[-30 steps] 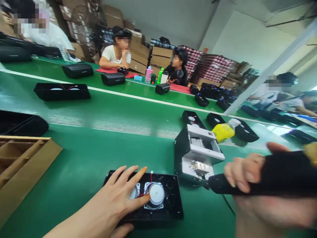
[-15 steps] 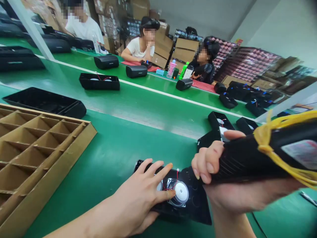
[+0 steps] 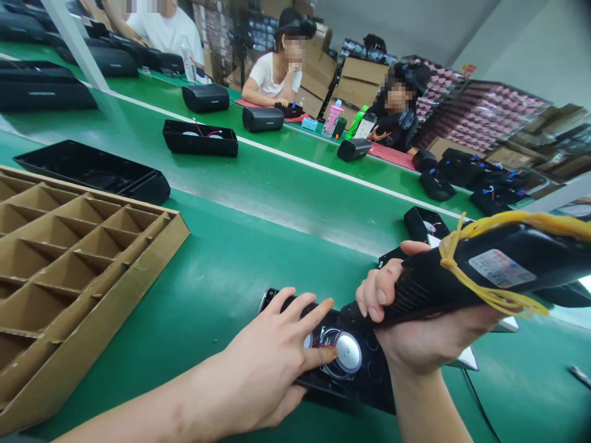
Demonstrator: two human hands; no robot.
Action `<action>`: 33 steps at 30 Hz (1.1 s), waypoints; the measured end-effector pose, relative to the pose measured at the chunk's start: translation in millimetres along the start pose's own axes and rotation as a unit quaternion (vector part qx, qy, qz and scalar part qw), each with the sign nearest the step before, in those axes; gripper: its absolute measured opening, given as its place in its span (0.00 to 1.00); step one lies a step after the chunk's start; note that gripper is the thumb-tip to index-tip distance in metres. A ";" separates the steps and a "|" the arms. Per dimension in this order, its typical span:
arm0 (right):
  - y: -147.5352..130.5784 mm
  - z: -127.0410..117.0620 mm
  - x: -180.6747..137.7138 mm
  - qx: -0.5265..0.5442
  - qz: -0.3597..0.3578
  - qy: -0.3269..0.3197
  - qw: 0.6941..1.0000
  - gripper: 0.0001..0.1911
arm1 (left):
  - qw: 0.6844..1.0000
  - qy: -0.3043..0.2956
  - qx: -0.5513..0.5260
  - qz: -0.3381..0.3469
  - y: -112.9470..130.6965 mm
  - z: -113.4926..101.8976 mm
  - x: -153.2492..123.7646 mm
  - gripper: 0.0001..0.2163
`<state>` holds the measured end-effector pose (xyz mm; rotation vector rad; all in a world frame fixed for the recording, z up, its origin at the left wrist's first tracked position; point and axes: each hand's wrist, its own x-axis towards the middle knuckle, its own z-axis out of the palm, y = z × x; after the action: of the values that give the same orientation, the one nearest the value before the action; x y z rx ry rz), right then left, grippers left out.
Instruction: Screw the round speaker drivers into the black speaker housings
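Black plastic housing, shallow and rectangular, lies on the green counter under both hands.

Left hand: open, fingers spread, palm flat on the housing's left part, which it covers. The index fingertip touches the rim of a round silvery driver seated in the housing.

Right hand: fist closed round a black electric screwdriver. The tool is ribbed at the grip and smoother further back, with a white label too blurred to read. Yellow cord wraps the tool body in loose loops. The tool's rear is cut off by the frame edge, right of the hand. Its nose points down at the housing just above the driver; the bit is lost against the black. The right wrist hides the housing's right end.

Well apart, left of the left hand: brown cardboard divider, slanted open cells, matte and rough-edged, cut off at the frame edge.
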<state>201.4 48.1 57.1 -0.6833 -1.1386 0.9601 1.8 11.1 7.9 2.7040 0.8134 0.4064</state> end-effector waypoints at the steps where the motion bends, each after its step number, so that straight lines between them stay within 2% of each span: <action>1: 0.9 -0.3 -0.2 -0.001 0.003 0.002 1.000 0.36 | 1.000 0.001 0.000 -0.001 -0.2 0.2 0.0 0.27; 8: 5.1 -1.4 -1.1 -0.010 0.015 0.016 1.000 0.37 | 1.000 0.005 0.006 -0.005 -0.2 2.3 0.4 0.27; 17: 8.0 -0.6 -3.6 -0.013 0.018 0.004 1.000 0.39 | 1.000 0.005 0.001 -0.006 1.3 -1.1 1.2 0.26; 20: 9.7 -0.6 -7.3 -0.002 0.028 -0.020 0.999 0.39 | 1.000 -0.008 -0.004 -0.008 0.1 -1.8 2.4 0.27; 25: 10.9 1.0 -10.0 0.031 0.068 -0.083 0.994 0.33 | 1.000 -0.021 -0.013 -0.011 -0.8 -2.2 2.1 0.28; 29: 13.4 -1.5 -11.1 0.068 0.098 -0.096 0.988 0.38 | 0.999 -0.030 -0.020 -0.015 -0.5 -3.4 1.8 0.29; 33: 21.0 -10.1 -15.0 0.095 0.110 -0.118 0.982 0.35 | 1.000 -0.013 -0.011 -0.014 -4.5 4.1 4.2 0.32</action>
<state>203.5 44.3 29.8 -0.5578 -1.1744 1.3484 4.4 16.4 3.3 2.6680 0.8335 0.3701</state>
